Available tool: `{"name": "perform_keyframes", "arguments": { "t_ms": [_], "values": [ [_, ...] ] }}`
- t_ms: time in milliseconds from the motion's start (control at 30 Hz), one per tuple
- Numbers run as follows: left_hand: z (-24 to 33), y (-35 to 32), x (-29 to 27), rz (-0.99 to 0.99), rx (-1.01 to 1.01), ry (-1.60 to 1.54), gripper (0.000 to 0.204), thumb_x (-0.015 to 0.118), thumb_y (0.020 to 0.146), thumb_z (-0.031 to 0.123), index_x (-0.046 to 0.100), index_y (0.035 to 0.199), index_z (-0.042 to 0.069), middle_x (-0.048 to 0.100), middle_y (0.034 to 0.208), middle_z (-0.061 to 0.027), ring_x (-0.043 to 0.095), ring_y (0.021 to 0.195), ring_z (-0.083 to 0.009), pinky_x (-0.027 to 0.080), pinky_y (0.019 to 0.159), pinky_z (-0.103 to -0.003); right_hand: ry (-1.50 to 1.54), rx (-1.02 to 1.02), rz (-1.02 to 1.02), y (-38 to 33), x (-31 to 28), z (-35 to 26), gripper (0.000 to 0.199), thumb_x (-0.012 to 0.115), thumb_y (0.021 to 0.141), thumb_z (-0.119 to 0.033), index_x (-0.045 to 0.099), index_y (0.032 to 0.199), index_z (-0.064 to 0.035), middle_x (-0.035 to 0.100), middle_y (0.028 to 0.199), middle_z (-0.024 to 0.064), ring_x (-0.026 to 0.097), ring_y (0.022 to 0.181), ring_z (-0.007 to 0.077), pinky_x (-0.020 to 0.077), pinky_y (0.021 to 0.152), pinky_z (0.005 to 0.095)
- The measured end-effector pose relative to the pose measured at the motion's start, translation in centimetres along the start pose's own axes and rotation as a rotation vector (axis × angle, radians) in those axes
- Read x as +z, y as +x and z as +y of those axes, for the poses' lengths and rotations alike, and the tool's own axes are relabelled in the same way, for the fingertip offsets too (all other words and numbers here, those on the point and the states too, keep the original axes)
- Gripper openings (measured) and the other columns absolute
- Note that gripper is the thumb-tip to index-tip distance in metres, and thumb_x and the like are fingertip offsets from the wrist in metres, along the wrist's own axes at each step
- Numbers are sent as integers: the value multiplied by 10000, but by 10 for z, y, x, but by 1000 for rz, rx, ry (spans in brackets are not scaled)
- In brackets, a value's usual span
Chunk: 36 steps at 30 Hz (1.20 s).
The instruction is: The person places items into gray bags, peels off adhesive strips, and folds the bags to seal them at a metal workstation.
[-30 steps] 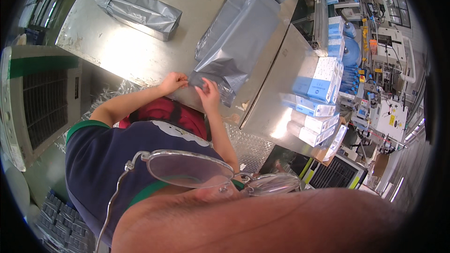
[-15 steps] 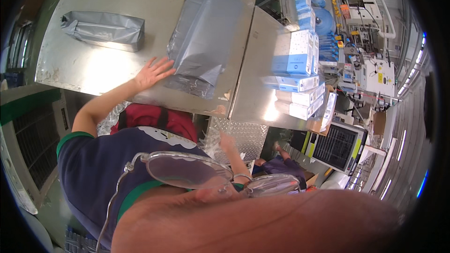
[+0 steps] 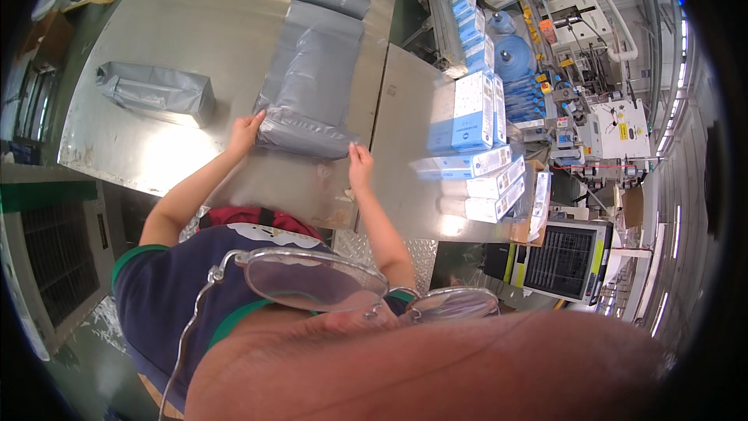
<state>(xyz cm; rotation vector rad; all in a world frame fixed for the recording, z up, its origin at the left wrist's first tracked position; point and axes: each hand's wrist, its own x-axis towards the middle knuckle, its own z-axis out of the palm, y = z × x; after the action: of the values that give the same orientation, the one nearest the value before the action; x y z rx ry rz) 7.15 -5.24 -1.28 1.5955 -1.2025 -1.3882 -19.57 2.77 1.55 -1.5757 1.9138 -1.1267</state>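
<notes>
At the left of the worktop point(image 3: 218, 8) a grey pack point(image 3: 160, 92) is seen. Mid-worktop, the grey plastic point(image 3: 312, 70) is pinched by nearly closed fingers at its near corners, left hand point(image 3: 245, 131) then right hand point(image 3: 360, 165). Its near end is apparently being folded or straightened; even tension seems called for. Rightward, boxes point(image 3: 473, 118) are marked with print, mostly too small to be read.

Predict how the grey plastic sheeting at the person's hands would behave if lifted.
The grey plastic sheeting is probably floppy: creases cross its near end. Its gloss suggests it might slide on the metal table. Pinched at the edges by the left hand and right hand, it may sag between them.
</notes>
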Motion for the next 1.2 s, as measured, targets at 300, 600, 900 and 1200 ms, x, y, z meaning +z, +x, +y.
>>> {"name": "perform_keyframes", "arguments": {
  "t_ms": [300,600,900,1200],
  "values": [
    [-62,44,26,97,543,286,314,365,814,175,397,1087,23,445,1062,-168,413,1003,-279,329,837,-350,-560,78,-549,33,37,-11,371,422,689,-103,390,1054,-43,557,747,193,539,697,354,428,593,429],
    [84,-16,-19,-313,246,555,1000,707,471,308,144,1244,15,366,1163,-216,362,1088,-289,296,872,-372,-917,-171,-415,123,-239,146,502,565,619,-82,415,1097,-59,476,1030,134,484,870,288,397,718,376],
    [46,-33,-222,-219,588,1638,688,576,515,27,314,1150,71,396,1092,-65,342,1097,-184,189,878,-476,-1070,-438,-592,115,-305,143,754,615,558,-212,266,1225,-169,420,991,199,391,949,356,264,872,446],
    [68,-39,-199,-148,548,1569,1115,735,352,318,118,1272,188,78,1329,-85,60,1229,-254,45,922,-556,-876,-288,-493,114,-192,58,883,709,482,-259,247,1233,-221,416,920,178,409,875,342,324,792,423]
  ]
}}
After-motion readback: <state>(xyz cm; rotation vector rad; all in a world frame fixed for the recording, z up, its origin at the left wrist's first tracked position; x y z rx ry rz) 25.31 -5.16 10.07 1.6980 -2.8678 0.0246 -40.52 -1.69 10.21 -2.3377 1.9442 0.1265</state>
